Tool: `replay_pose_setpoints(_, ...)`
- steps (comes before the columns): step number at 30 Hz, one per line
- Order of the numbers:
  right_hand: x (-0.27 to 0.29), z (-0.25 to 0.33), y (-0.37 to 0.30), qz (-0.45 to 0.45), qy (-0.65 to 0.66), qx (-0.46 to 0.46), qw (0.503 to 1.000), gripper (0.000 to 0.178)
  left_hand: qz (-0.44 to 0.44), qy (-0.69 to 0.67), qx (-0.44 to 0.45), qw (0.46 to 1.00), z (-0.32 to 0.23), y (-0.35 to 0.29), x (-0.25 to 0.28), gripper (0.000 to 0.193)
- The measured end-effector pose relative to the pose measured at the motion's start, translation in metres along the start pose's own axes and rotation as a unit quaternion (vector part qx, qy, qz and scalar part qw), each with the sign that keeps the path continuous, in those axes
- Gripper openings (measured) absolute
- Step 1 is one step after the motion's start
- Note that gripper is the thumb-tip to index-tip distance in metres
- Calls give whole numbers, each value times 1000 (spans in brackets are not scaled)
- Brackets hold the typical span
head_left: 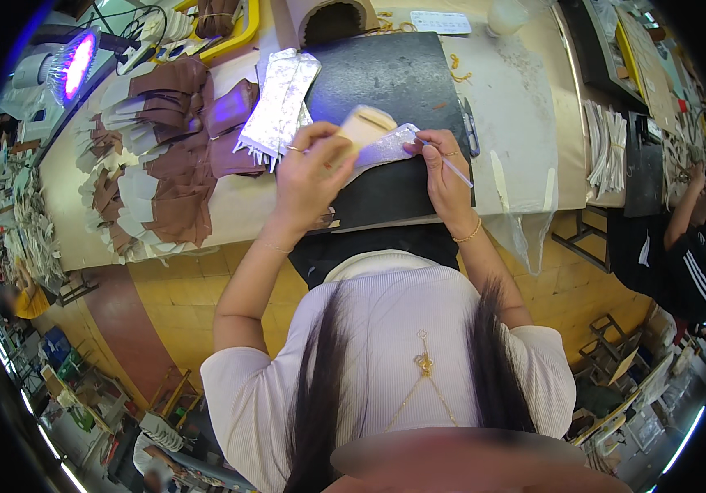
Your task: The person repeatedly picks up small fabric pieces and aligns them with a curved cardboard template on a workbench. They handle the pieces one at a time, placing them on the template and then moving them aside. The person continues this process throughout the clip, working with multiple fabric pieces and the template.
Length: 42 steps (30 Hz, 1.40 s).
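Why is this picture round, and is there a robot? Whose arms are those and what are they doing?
There's no robot here! A person wears a camera on their head, and this picture looks down from there. Its very wide lens makes it look round and bends straight lines.

The arms belong to that person. The left hand holds a flat cream piece, a bit blurry. The right hand holds a thin white stick, with its fingertips at the end of a silvery strip.

Under them is a dark board on the table. To the left lie more silvery strips and lots of brown pieces. A purple lamp glows at the upper left.
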State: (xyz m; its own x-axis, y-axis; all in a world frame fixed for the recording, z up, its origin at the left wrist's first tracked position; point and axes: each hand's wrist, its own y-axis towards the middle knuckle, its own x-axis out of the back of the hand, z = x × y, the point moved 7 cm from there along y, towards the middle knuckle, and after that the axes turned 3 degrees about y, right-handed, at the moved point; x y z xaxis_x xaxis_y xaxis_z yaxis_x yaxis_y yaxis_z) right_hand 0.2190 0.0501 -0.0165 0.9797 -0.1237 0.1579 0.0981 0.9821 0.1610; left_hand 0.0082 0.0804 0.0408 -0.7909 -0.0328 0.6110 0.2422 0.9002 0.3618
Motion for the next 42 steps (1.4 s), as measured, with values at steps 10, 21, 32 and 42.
replay_pose_setpoints(10,-1,1,0,29,-32,-18,999,28,-126,160,87,975,34,51,56,18)
replay_pose_setpoints(21,14,-2,0,-8,-11,-21,1000,34,90,84,-63,990,11,9,-18,14)
replay_pose_setpoints(32,9,4,5,-12,-2,8,1000,27,132,107,-115,979,6,-13,-49,17)
replay_pose_setpoints(42,9,0,4,7,-16,-11,1000,34,129,108,-112,979,9,-12,-51,17)
